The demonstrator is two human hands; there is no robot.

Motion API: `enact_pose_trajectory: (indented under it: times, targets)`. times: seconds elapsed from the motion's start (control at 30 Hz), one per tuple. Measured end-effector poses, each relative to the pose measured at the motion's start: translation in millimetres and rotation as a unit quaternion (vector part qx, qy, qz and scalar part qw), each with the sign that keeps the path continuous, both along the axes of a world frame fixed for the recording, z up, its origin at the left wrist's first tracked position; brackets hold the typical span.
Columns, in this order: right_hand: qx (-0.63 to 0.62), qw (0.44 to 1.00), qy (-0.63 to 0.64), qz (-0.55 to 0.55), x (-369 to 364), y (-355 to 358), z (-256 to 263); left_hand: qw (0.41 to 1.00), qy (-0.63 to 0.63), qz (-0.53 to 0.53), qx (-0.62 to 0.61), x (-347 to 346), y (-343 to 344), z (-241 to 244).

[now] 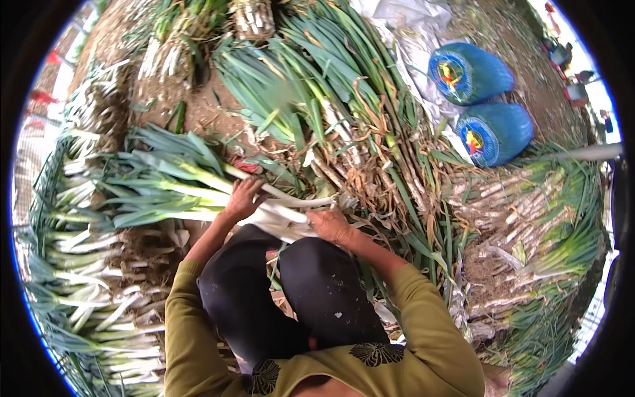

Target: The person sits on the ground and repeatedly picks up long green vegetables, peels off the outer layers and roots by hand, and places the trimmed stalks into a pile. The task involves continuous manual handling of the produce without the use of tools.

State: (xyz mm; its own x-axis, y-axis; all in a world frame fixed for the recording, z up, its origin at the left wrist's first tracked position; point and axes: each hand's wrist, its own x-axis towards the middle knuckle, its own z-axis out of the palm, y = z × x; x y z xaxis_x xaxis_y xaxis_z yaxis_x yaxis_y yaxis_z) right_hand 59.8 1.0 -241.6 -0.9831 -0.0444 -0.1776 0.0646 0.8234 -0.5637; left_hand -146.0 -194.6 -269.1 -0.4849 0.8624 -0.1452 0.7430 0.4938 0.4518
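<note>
Several long green onions or leeks [198, 187] lie across my lap, leaves to the left and white stems to the right. My left hand [244, 199] rests on the stems, fingers curled over a part of them; how firmly it grips is unclear. Around the root end of a white stem [290, 214], my right hand [330, 226] is closed just above my right knee. Beyond my hands, untrimmed stalks with dry brown outer leaves [364, 183] lie in a heap, their green tops [317, 54] pointing away from me.
Rows of white-stemmed stalks [94, 297] line the left. Bundles [171, 47] stand at the far side. Two blue rolls of net or twine [471, 74] sit on pale plastic sheeting [416, 20]. More stalks with roots [506, 218] lie at right. People [578, 87] appear at the far right edge.
</note>
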Motion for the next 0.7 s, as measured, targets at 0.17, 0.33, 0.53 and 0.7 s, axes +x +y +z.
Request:
enact_pose_trajectory:
  times: [0.17,0.33,0.53,0.7]
  targets:
    - [-0.053,0.992,-0.004,-0.112,81,58,-34,0.990,-0.007,-0.114,-0.077,-1,-9,-38]
    - [0.013,0.899,-0.163,-0.406,126,175,-8,0.984,-0.077,-0.071,-0.142,3,-6,-14]
    - [0.065,0.833,-0.244,-0.492,99,256,-87,0.987,-0.117,-0.032,-0.102,-8,14,-4]
    - [-0.030,0.845,-0.234,-0.480,90,269,-83,0.990,-0.131,0.003,-0.045,-16,13,5]
